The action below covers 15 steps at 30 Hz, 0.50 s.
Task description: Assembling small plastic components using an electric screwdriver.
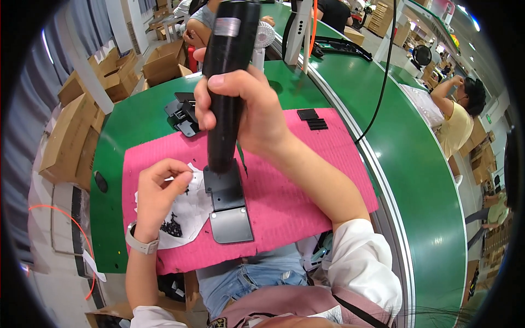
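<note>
A big black electric screwdriver [224, 123] is closest. It stands nearly straight up, with a shiny sticker near its top. The right hand [260, 112] is wrapped around it, thumb on one side and fingers on the other, clamped on tight. Its low end is over the top part of a dark metal plate [227, 188]. I cannot tell if the two touch.

Make the plate the middle of a clock. It lies flat on a pink mat [295, 218], and its bottom part, at 6 o'clock, looks greyer and shinier. At 9 o'clock is the left hand [155, 188], with a pale watch [143, 243] on its wrist. Its thumb and first finger are bent, with their tips close together. I cannot tell if they pinch anything. Under that hand is a crinkly white sheet [191, 221]. A little heap of tiny black screws [172, 227] sits on it at 8 o'clock.

At 11 o'clock are some black brackets [185, 119], by the mat's far edge. Between 1 and 2 o'clock are small black blocks [313, 119]. The mat lies on a green table [306, 87]. Past it, at 10 o'clock, is a brown cardboard box [71, 139].
</note>
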Each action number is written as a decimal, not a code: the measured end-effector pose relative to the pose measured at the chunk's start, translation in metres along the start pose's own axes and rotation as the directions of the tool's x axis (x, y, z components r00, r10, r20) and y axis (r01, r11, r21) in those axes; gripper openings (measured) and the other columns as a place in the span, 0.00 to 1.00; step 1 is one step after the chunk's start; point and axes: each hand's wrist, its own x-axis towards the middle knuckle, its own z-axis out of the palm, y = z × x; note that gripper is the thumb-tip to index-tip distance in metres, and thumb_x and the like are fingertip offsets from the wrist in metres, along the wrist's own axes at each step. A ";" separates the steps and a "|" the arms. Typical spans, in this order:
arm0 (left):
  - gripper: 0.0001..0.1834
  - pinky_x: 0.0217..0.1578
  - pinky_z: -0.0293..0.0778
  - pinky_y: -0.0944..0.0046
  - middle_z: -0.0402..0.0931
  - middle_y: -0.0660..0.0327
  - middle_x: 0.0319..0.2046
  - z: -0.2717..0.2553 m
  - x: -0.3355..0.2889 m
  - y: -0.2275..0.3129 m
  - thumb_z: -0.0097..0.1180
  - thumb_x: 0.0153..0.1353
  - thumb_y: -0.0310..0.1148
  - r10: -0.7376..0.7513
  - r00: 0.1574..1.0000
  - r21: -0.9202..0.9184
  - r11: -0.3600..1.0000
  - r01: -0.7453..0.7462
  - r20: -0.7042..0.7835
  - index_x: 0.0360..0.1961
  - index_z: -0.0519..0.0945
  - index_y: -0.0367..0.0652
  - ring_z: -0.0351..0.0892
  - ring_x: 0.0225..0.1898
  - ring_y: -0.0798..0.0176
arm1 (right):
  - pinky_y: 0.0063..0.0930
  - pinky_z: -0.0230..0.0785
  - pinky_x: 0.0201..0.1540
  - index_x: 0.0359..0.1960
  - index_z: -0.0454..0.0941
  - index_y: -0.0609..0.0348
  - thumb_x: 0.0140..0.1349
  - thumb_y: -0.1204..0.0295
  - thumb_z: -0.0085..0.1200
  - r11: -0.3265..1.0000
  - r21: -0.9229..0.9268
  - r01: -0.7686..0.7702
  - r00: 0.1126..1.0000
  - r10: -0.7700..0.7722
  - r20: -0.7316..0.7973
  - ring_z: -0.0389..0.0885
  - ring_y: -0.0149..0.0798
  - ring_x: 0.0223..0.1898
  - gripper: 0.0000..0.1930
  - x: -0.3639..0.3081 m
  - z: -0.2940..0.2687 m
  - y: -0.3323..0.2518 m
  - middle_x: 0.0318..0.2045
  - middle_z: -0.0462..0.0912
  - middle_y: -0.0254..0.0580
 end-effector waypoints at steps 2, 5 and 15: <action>0.05 0.27 0.67 0.76 0.75 0.66 0.24 0.008 0.002 0.005 0.57 0.58 0.26 0.005 0.999 0.010 1.000 -0.006 0.041 0.31 0.78 0.34 0.70 0.25 0.76 | 0.26 0.65 0.21 0.49 0.64 0.67 0.54 0.70 0.54 1.000 -0.001 0.013 1.000 -0.013 0.007 0.71 0.32 0.15 0.23 -0.013 0.008 -0.008 0.18 0.73 0.40; 0.08 0.28 0.68 0.75 0.75 0.65 0.24 0.016 0.000 0.004 0.55 0.60 0.30 -0.063 0.994 -0.093 0.993 0.072 0.094 0.31 0.78 0.34 0.71 0.25 0.75 | 0.25 0.62 0.19 0.48 0.64 0.66 0.56 0.67 0.55 0.995 0.043 0.094 0.995 -0.095 0.024 0.67 0.31 0.13 0.22 -0.027 0.008 -0.018 0.16 0.70 0.38; 0.06 0.32 0.72 0.73 0.77 0.62 0.29 0.021 -0.006 -0.005 0.60 0.56 0.25 -0.012 0.988 -0.098 0.995 0.027 0.153 0.32 0.79 0.33 0.74 0.27 0.73 | 0.31 0.63 0.22 0.45 0.67 0.55 0.62 0.56 0.45 0.988 -0.065 0.136 0.986 -0.129 0.107 0.66 0.32 0.12 0.17 -0.029 -0.007 -0.009 0.15 0.68 0.36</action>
